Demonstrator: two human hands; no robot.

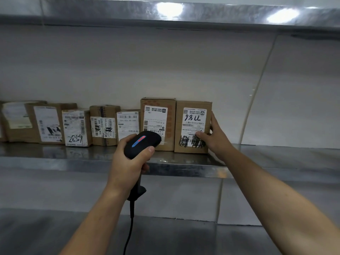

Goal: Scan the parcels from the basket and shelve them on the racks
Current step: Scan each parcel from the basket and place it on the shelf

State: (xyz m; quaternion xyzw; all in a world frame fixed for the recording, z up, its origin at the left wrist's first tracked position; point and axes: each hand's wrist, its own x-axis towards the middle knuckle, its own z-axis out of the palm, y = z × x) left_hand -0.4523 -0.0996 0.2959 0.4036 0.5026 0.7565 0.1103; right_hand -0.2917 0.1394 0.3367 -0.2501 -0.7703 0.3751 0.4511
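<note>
While the stainless-steel rack shelf (55, 159) stretched across the whole view, with a second steel shelf (92, 13) above it catching two glares of light, a row of cardboard parcels (104, 126) stood along its back against the pale wall, labels facing out. The rightmost parcel (192, 124), a brown box whose white label bore a handwritten number and black scribbles over its lower lines, stood upright at the end of the row, touching the taller parcel (158, 116) on its left. The right hand (215, 137) grasped this end box, thumb pressed on the front by the scribbled part of the label and fingers wrapped round its right side. The left hand (127, 162) was clenched round the handle of a black barcode scanner (145, 142), whose head pointed at the lower front of the taller parcel, just before it. A red-and-blue light strip glowed on the scanner's top, and its black cable (129, 234) hung from the handle out of the bottom of the view.
</note>
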